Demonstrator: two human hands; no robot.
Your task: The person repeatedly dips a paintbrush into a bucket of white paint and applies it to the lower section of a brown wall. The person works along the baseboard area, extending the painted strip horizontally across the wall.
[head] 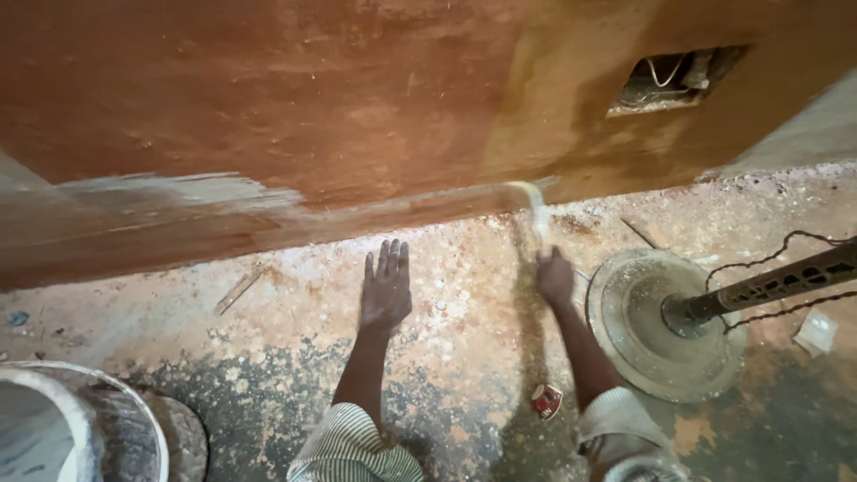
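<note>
Head view: I am seeing the right hand point(555, 277) closing around the handle of a brush point(536, 207), its pale bristles touching the base of the reddish wall point(268, 98) where a whitish streak is running along the bottom edge. The left hand point(386, 287) is lying flat and spread on the speckled floor point(464, 357), holding nothing. I am judging the brush light, its handle stiff and bristles soft, likely slick with wet coating; the handle, where the fingers already sit, is the place to grip. A bucket point(134, 419) is standing at lower left, its contents not clear to me. A small red can point(546, 401) is lying between the forearms, contents hidden. A fan base point(661, 326) is standing just beside the right hand.
</note>
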